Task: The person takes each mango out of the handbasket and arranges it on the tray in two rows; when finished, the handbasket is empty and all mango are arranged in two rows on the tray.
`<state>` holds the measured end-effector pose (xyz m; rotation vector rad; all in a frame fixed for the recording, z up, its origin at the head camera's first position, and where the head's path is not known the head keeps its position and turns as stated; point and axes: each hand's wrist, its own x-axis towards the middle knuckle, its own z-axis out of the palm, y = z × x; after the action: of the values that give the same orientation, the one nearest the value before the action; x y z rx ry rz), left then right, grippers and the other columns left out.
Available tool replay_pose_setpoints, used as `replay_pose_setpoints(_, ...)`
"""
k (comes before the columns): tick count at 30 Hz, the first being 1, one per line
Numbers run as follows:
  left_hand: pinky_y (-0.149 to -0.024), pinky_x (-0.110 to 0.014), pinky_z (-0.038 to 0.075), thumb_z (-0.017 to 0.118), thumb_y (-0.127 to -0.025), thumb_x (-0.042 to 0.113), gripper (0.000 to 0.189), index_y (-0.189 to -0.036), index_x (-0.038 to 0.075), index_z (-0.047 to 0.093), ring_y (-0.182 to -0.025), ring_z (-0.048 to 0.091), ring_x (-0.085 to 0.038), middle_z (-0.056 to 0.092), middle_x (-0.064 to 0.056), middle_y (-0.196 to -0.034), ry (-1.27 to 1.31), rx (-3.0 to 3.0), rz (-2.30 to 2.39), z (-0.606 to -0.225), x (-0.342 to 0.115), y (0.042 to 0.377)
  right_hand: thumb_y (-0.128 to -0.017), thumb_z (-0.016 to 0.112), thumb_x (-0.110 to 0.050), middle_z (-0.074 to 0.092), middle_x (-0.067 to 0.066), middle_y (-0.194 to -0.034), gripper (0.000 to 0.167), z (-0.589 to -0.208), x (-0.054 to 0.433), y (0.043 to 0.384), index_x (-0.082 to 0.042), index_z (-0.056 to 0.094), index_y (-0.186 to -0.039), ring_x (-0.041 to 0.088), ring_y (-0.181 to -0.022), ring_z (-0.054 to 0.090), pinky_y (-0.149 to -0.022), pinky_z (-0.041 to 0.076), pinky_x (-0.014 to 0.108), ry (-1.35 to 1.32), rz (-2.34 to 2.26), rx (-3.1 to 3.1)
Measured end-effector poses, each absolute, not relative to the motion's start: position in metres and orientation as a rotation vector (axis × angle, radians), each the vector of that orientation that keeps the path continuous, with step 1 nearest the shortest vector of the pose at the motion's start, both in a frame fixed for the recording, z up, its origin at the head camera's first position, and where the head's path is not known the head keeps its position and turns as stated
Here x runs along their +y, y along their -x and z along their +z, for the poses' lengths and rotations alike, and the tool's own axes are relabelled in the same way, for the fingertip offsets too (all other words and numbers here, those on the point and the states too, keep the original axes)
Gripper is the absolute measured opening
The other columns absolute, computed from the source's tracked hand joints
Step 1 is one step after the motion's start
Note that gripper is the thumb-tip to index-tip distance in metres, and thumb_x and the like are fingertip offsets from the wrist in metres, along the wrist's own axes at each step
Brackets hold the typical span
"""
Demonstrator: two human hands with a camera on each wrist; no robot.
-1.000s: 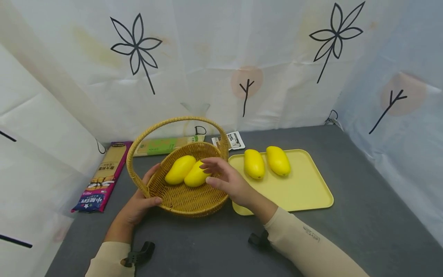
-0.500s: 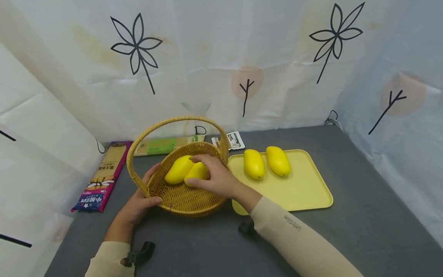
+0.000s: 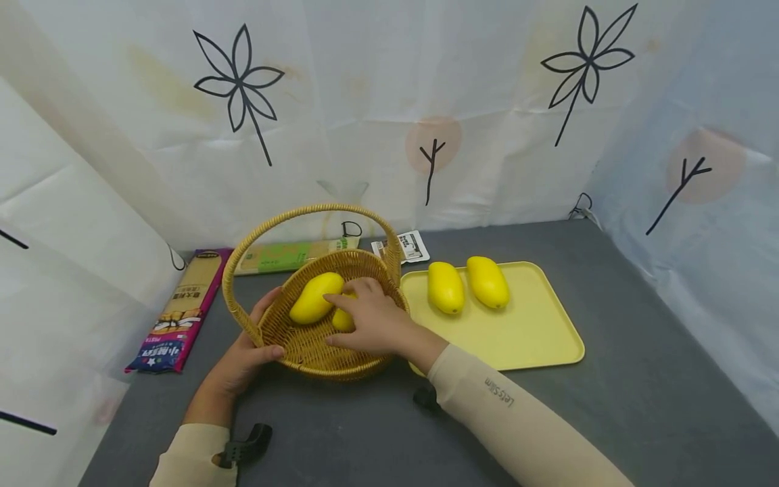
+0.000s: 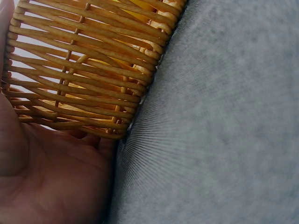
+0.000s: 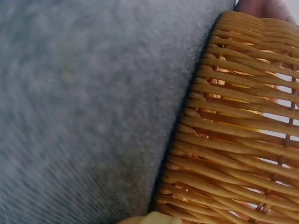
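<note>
Head view: a left hand [image 3: 240, 358] grips the left side of a wicker basket [image 3: 310, 348], its thumb over the near rim and its other fingers mostly hidden by the wall. The right hand [image 3: 374, 321] reaches inside the basket, fingers and thumb curled about the right-hand mango [image 3: 344, 320], whose right part is hidden under the palm. Just to the left, the left-hand mango [image 3: 313, 301] lies on the basket floor. An arched handle [image 3: 313, 208] rises above them.

Right of the basket is a pale yellow tray [image 3: 538, 331], with two yellow mangoes [image 3: 446, 288] side by side toward its far left. Left of the basket lies a purple-edged packet [image 3: 182, 311]; a long green packet [image 3: 286, 256] and a small white packet [image 3: 414, 247] lie on the far side. Everything stands on a grey table [image 3: 341, 433] before a white curtain [image 3: 487, 74] printed with black plant outlines. Cream sleeves [image 3: 523, 423] cover the forearms. Left wrist view shows the palm against the woven wall, yellow showing through its gaps.
</note>
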<state>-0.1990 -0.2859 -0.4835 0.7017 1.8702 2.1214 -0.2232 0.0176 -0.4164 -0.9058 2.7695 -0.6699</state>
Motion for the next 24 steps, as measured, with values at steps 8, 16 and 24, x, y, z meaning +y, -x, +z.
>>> replay_pose_setpoints(8,-0.118,-0.030,0.036,0.076,-0.102,0.008,0.101,-0.176,0.021,0.008,-0.151,0.032,-0.026,0.009,-0.018,-0.178,-0.691,1.879,2.117,-0.4826,-0.2857,0.1998,-0.094,0.084,-0.054,0.037,0.010,-0.161,0.041,-0.4167,0.0136,0.2203,-0.019,0.073,-0.111,0.034,-0.150,0.031,-0.086,0.055,0.042,0.756,-0.657,2.858)
replay_pose_setpoints(16,-0.118,-0.031,0.037,0.076,-0.103,0.007,0.101,-0.176,0.022,0.008,-0.151,0.033,-0.028,0.009,-0.019,-0.177,-0.684,1.867,2.116,-0.4841,-0.2866,0.1999,-0.091,0.087,-0.018,0.038,0.016,-0.153,0.075,-0.4133,0.0128,0.2196,-0.011,0.047,-0.155,0.033,-0.130,0.050,-0.082,0.055,0.039,0.681,-0.726,2.836)
replay_pose_setpoints(24,-0.118,-0.031,0.038,0.076,-0.102,0.008,0.102,-0.176,0.022,0.007,-0.150,0.035,-0.027,0.010,-0.018,-0.177,-0.678,1.879,2.112,-0.4855,-0.2872,0.1997,-0.091,0.085,-0.013,0.051,0.010,-0.154,0.075,-0.4149,0.0083,0.2194,-0.012,0.049,-0.157,0.035,-0.135,0.049,-0.103,0.050,0.053,0.628,-0.554,2.938)
